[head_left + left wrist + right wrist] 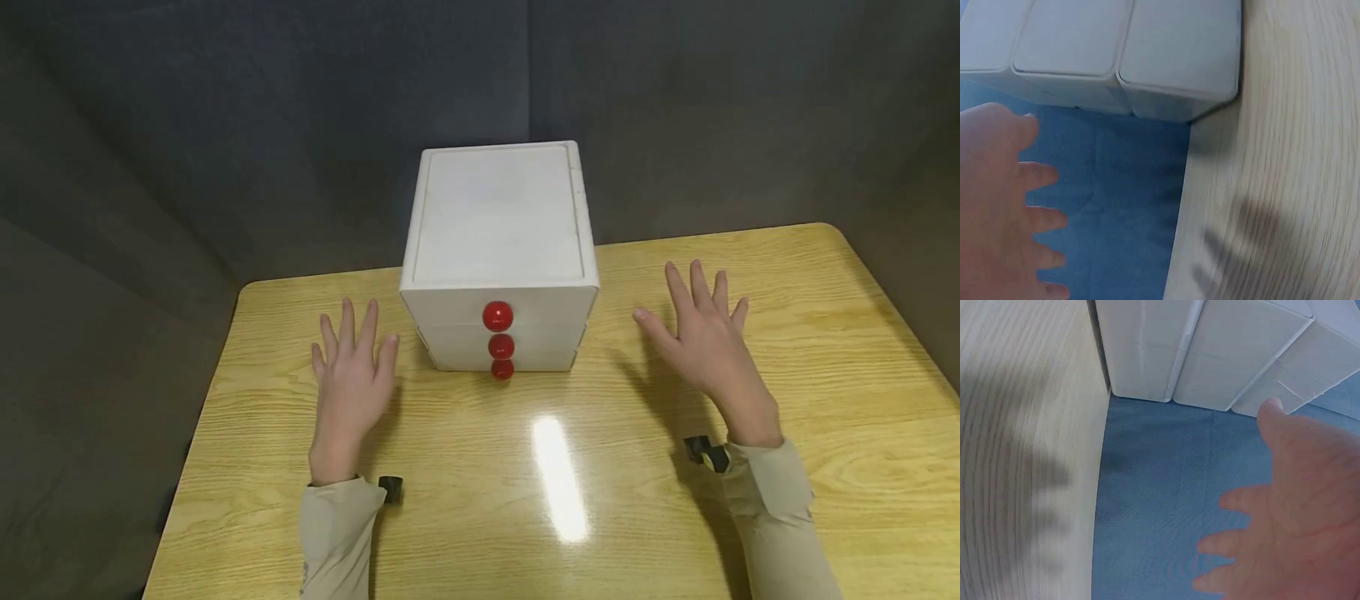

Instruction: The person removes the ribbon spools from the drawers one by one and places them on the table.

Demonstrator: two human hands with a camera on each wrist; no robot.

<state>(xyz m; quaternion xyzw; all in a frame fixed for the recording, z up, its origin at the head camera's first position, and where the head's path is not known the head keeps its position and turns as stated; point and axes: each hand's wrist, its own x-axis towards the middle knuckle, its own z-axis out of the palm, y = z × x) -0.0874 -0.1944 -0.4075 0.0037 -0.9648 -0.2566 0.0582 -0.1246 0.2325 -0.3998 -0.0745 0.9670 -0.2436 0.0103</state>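
Note:
A white box of three stacked drawers (498, 217) stands at the back middle of the table, with a round red knob (498, 316) on each drawer front. All three drawers look closed. To the box's left, my left hand (351, 392) is held with its fingers spread and nothing in it. My right hand (708, 346) is on the other side, fingers spread too and likewise holding nothing. Both hands are apart from the box and cast shadows on the wood. In the wrist views, the left hand (997, 206) and the right hand (1304, 500) each appear beside the drawer box.
The light wooden table (465, 500) has rounded back corners and a bright glare streak in front of the box. A dark cloth curtain (300, 125) hangs behind it and along both sides. Small black straps (391, 489) show at my sleeve cuffs.

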